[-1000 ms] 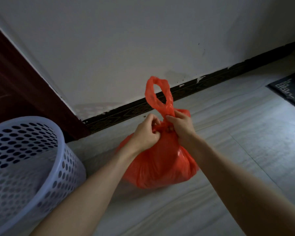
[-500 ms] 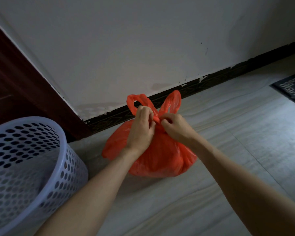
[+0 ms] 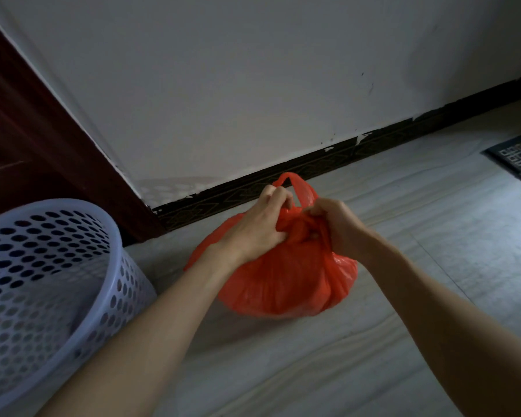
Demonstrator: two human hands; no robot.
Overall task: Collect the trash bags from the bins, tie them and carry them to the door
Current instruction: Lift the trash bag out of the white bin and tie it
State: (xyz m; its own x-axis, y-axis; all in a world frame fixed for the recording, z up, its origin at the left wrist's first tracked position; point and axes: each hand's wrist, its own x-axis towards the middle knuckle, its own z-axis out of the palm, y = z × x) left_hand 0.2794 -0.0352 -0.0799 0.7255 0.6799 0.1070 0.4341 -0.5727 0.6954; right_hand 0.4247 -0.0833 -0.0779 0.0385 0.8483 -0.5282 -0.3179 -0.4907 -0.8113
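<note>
From the head view, a full, rounded orange trash bag (image 3: pixel 286 284) of thin, crinkled, glossy plastic sits on the pale floor (image 3: pixel 283 371) near the dark baseboard (image 3: pixel 373 149). The left hand (image 3: pixel 253 227) grips one gathered handle at the bag's neck; the right hand (image 3: pixel 339 227) pinches the bunched plastic opposite. A handle loop (image 3: pixel 303 188) stands up between them. A perforated white bin (image 3: pixel 42 281) stands to the left.

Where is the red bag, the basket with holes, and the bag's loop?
red bag (image 3: pixel 283 284): head view, on its bulging body.
basket (image 3: pixel 42 266): head view, on its perforated wall.
loop (image 3: pixel 304 191): head view, on the handle strip.
</note>
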